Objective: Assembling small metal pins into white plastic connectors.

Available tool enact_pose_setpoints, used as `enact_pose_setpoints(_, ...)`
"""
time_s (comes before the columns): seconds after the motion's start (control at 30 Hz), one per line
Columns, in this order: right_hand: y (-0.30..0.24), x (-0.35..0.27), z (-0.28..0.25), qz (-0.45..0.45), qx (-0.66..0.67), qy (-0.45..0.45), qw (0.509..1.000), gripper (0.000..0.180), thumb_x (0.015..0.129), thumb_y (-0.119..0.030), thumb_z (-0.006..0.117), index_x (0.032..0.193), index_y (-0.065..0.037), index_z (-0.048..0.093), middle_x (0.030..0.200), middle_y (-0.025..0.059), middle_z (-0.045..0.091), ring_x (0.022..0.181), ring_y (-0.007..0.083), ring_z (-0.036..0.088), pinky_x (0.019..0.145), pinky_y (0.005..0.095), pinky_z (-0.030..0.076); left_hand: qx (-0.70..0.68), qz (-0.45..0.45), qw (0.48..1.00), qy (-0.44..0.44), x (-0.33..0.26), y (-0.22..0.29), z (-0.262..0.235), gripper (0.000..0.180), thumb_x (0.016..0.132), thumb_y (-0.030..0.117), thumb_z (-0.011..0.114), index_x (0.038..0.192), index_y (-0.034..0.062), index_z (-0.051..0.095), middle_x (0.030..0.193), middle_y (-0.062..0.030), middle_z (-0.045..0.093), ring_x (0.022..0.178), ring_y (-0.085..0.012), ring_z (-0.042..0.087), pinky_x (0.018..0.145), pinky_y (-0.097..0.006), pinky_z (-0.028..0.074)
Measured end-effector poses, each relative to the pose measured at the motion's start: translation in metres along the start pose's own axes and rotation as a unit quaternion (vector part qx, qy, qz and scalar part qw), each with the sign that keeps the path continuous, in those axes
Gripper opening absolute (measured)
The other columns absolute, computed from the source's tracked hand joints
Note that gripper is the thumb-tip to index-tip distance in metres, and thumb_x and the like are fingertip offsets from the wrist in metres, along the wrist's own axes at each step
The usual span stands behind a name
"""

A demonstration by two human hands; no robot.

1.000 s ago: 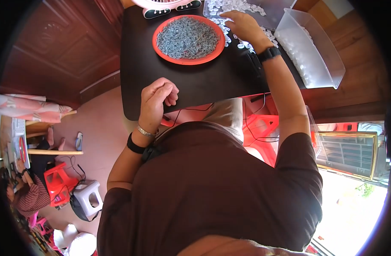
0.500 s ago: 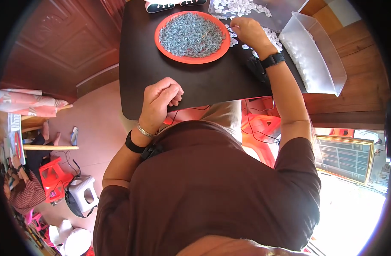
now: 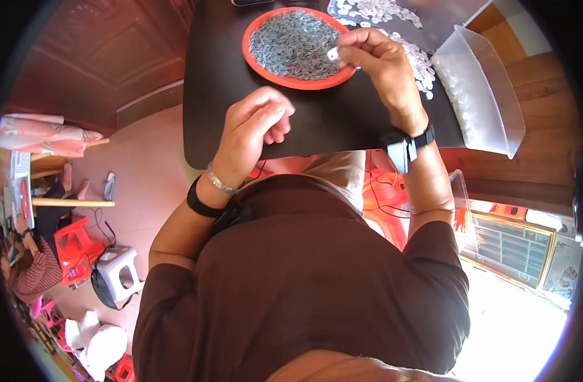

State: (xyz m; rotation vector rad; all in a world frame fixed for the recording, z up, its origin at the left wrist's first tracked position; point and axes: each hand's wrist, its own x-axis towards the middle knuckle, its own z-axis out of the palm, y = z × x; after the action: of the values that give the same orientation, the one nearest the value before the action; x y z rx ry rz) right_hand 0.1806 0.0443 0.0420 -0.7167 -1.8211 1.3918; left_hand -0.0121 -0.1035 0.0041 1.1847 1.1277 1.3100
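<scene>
Your right hand is raised over the near-right rim of the round orange plate, thumb and fingertips pinched shut on a small white piece; it is too small to tell its shape or which way it points. Your left hand hovers over the dark, smooth tabletop with fingers curled loosely inward, and you cannot tell whether anything sits inside them. The two hands are apart, left nearer your body, right farther out.

The plate is shallow and heaped with thin grey metal slivers, lying in every direction with no common axis. Beyond your right hand a loose scatter of small white pieces spreads across the table. To the right stands a translucent, milky plastic tub, rectangular, its long side running away from you, with more white pieces inside
</scene>
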Motion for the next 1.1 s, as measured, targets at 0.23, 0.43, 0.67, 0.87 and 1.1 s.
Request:
enact_pose_setpoints(0.23, -0.001, -0.024, 0.047, -0.069, -0.057, 0.010, 0.996, 0.011, 0.083, 0.000, 0.063, 0.093, -0.003, 0.065, 0.083, 0.0019, 0.066, 0.076, 0.0078, 0.062, 0.067, 0.0220, 0.050, -0.110, -0.005, 0.993, -0.036, 0.015, 0.004, 0.016, 0.037, 0.094, 0.034, 0.038, 0.084, 0.0022, 0.055, 0.069, -0.0060, 0.057, 0.057, -0.0118, 0.052, 0.053, -0.021, 0.039)
enact_pose_setpoints(0.43, -0.001, -0.027, 0.049, -0.404, -0.308, -0.006, 0.861, 0.022, 0.067, 0.006, 0.067, 0.086, -0.006, 0.066, 0.080, 0.0054, 0.065, 0.070, 0.0204, 0.064, 0.060, 0.0276, 0.052, -0.174, -0.071, 0.981, -0.038, 0.011, -0.001, 0.016, 0.034, 0.093, 0.032, 0.038, 0.081, 0.0033, 0.052, 0.068, -0.0069, 0.056, 0.055, -0.0136, 0.052, 0.052, -0.024, 0.039)
enact_pose_setpoints(0.67, 0.004, -0.033, 0.051, -0.433, -0.338, -0.041, 0.835, 0.027, 0.062, 0.002, 0.067, 0.087, -0.008, 0.066, 0.079, 0.0037, 0.064, 0.072, 0.0210, 0.064, 0.062, 0.0283, 0.053, -0.205, -0.056, 0.976, -0.045, 0.006, -0.011, 0.014, 0.025, 0.091, 0.026, 0.044, 0.080, 0.0056, 0.053, 0.065, -0.0040, 0.055, 0.054, -0.0111, 0.052, 0.051, -0.022, 0.041)
enact_pose_setpoints(0.87, 0.004, -0.031, 0.052, -0.400, -0.309, -0.095, 0.858, 0.024, 0.064, 0.002, 0.068, 0.086, -0.007, 0.066, 0.080, 0.0036, 0.065, 0.073, 0.0216, 0.064, 0.062, 0.0293, 0.053, -0.248, -0.098, 0.963, -0.044, 0.003, -0.018, 0.006, 0.025, 0.091, 0.024, 0.039, 0.084, 0.0031, 0.050, 0.071, -0.0064, 0.054, 0.059, -0.0137, 0.051, 0.056, -0.025, 0.041)
enact_pose_setpoints(1.1, 0.002, -0.028, 0.062, -0.280, -0.198, -0.109, 0.933, 0.018, 0.073, 0.004, 0.066, 0.088, -0.006, 0.065, 0.079, 0.0050, 0.065, 0.075, 0.0203, 0.065, 0.064, 0.0269, 0.052, -0.296, -0.083, 0.948, -0.083, 0.005, -0.023, 0.000, 0.019, 0.088, 0.019, 0.044, 0.084, 0.0020, 0.050, 0.072, -0.0058, 0.054, 0.058, -0.0143, 0.052, 0.054, -0.025, 0.041)
